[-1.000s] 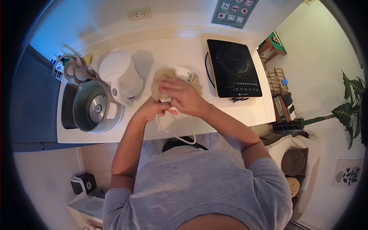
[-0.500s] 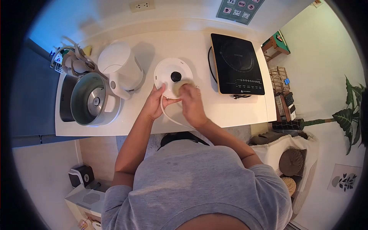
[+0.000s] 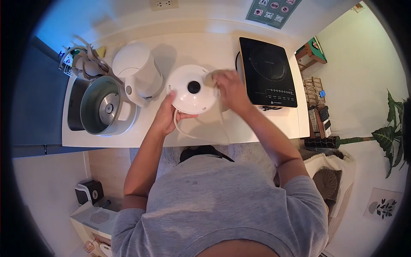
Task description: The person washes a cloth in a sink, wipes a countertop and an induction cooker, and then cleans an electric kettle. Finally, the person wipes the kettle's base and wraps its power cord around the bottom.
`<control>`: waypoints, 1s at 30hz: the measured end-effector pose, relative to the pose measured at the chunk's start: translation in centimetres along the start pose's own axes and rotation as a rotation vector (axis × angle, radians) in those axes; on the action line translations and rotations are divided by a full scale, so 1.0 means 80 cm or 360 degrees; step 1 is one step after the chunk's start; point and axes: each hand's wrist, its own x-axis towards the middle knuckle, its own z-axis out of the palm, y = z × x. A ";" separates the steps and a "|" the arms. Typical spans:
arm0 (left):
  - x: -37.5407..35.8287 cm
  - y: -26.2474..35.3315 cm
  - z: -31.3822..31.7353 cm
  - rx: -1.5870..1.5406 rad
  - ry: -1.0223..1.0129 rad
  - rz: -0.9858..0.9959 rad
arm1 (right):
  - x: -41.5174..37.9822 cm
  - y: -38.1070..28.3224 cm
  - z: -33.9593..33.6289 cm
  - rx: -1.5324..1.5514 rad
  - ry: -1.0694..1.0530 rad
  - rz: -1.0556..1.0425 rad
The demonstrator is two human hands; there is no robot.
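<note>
My left hand (image 3: pixel 165 113) grips the lower left rim of a white round power base (image 3: pixel 184 98), thumb on top and fingers underneath. A black connector knob (image 3: pixel 194 87) sits in its middle, and a white cord (image 3: pixel 199 138) loops below it over the counter. At the base's right edge, my right hand (image 3: pixel 231 88) is closed on a small yellowish sponge (image 3: pixel 209 80) pressed to the rim; the hand is slightly blurred. Left of the base stands a white electric kettle (image 3: pixel 143 75).
A pot with a green inside (image 3: pixel 92 107) stands by the dark sink (image 3: pixel 73 103) at left, with utensils (image 3: pixel 89 64) behind. On the right of the white counter (image 3: pixel 252 124) lies a black induction cooktop (image 3: pixel 269 70). A wall outlet (image 3: pixel 163 4) is at the back.
My right hand with the sponge has moved up and right along the power base to its right edge. The base has shifted slightly left and turned, with its cord swinging right.
</note>
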 end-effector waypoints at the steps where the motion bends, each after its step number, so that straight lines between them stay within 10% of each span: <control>1: 0.000 -0.001 0.001 0.0110 -0.0037 -0.0069 | 0.018 0.010 -0.005 0.0182 0.0060 -0.0061; 8: 0.002 0.014 0.008 0.0332 -0.0190 0.0003 | 0.072 -0.058 -0.028 0.0458 -0.0247 -0.0727; 30: 0.017 -0.003 0.019 -0.0118 -0.0105 0.0242 | -0.017 -0.110 0.013 0.0454 0.0261 -0.0084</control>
